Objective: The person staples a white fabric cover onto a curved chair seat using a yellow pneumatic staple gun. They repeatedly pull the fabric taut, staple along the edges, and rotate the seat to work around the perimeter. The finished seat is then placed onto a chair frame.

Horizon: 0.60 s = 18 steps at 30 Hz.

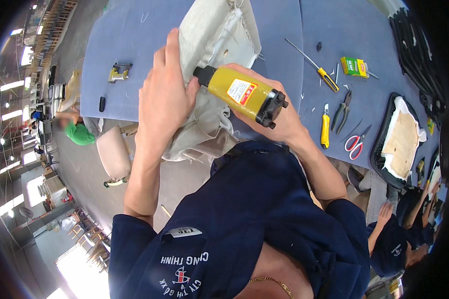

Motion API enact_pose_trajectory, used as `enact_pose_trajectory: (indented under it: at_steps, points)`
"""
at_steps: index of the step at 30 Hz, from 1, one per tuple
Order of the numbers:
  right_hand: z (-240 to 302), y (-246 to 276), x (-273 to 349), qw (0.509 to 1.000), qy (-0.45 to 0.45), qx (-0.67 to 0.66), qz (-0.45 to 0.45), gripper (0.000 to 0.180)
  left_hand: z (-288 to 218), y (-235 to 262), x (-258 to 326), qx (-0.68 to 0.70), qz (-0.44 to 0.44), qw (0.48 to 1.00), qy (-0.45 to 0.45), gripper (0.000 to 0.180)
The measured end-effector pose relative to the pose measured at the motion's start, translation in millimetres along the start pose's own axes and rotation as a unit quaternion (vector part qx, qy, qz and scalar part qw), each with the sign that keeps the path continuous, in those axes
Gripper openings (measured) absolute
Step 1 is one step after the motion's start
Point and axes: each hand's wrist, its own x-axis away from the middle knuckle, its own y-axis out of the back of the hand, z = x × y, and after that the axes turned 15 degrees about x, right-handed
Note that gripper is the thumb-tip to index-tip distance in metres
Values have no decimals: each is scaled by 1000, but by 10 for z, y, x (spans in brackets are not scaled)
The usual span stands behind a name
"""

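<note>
My right hand (pixel 283 112) is wrapped round a yellow pneumatic staple gun (pixel 224 82) with black ends. Its dark nose end reaches the edge of a seat panel (pixel 197 30) covered in light beige fabric, close to my left thumb. My left hand (pixel 162 99) grips the near left side of that panel, thumb folded over the fabric edge and fingers along the outside. A loose flap of the beige fabric (pixel 197 132) hangs in folds over the table edge toward me. The staple gun's handle is hidden by its body and my right hand.
On the blue-covered table (pixel 279 45) lie a screwdriver (pixel 327 79), pliers (pixel 341 112), a yellow utility knife (pixel 325 127), scissors (pixel 356 143) and a green-yellow box (pixel 354 67). Another stapler (pixel 118 73) lies left. A black-edged seat pad (pixel 401 139) is right, near co-workers (pixel 396 244).
</note>
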Motion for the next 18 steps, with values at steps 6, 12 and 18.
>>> enact_pose_trajectory:
  at_steps: [6,12,18]
  points:
    - [-36,1,25,998,47,44,4,79,-66,-18,-13,-19,5,999,41,96]
    - [-49,-31,39,999,13,38,17,76,30,168,-108,102,77,991,30,100]
    - [201,-34,271,994,10,65,89,71,831,-31,-70,651,163,691,267,73]
